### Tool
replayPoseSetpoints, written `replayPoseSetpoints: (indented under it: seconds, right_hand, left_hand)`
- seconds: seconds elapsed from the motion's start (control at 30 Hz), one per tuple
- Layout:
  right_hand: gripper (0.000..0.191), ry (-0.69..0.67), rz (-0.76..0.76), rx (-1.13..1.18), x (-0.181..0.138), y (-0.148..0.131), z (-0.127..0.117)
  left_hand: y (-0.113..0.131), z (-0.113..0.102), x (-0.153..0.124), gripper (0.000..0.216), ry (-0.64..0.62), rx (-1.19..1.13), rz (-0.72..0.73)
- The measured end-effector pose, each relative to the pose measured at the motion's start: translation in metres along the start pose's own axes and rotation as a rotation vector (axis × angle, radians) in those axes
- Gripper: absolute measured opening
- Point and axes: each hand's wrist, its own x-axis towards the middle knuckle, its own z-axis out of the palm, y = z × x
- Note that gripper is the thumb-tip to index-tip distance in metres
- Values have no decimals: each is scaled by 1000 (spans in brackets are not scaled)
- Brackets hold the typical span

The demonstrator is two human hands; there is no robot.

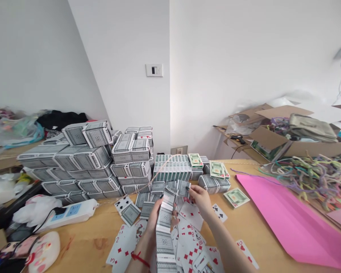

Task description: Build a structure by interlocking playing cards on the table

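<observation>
My left hand [155, 215] is closed around a long, narrow strip of overlapping grey-backed playing cards [165, 223], which runs down toward me. A red cord circles that wrist. To its right, my right hand [199, 197] pinches a single face-down playing card [183, 188] between thumb and fingers, close to the strip's upper end. How the strip's cards are joined is not clear. Beneath both hands lie loose face-up playing cards [187, 237], mostly red suits, partly hidden by my arms. More face-down cards [147, 208] lie left of the strip.
Big stacks of grey card bundles [85, 163] fill the table's back left. Green-and-white card boxes [172, 168] stand behind my hands, with another green card box [236, 198] to the right. A power strip [69, 216], pink paper [287, 216], tangled yarn [304, 178] and a cardboard box [309, 146] surround the work area.
</observation>
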Motion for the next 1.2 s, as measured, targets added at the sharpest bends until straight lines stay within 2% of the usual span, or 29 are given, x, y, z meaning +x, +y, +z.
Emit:
replayPoseSetpoints:
  seconds: [0.1, 0.27, 0.37, 0.47, 0.6, 0.7, 0.93, 1.07, 1.2]
  right_hand:
    - [35, -19, 7, 115, -12, -1, -2]
    - [37, -3, 11, 240, -24, 6, -2]
    - [36, -71, 0, 345, -28, 9, -2]
    - [34, -150, -41, 435, -34, 8, -1]
    - [32, -168, -107, 355, -41, 6, 2]
    - [33, -144, -185, 248, -43, 7, 3]
    - [26, -57, -308, 78, -43, 18, 8]
    - [25, -43, -322, -23, -43, 25, 10]
    - [23, 23, -331, -108, -43, 28, 10]
  left_hand:
    - [-1, 3, -3, 26, 11, 14, 60]
    - [1, 10, -10, 32, 37, 31, 80]
    - [0, 11, -9, 42, 35, 25, 162]
    - [-3, 10, -3, 48, 45, 37, 153]
    - [-6, 8, 0, 41, 114, 119, 234]
    - [-6, 4, 0, 36, 112, 161, 321]
    - [-5, -10, 13, 40, 91, 80, 231]
    - [-8, -5, 10, 40, 124, 104, 278]
    - [-9, 3, 1, 45, 88, 162, 317]
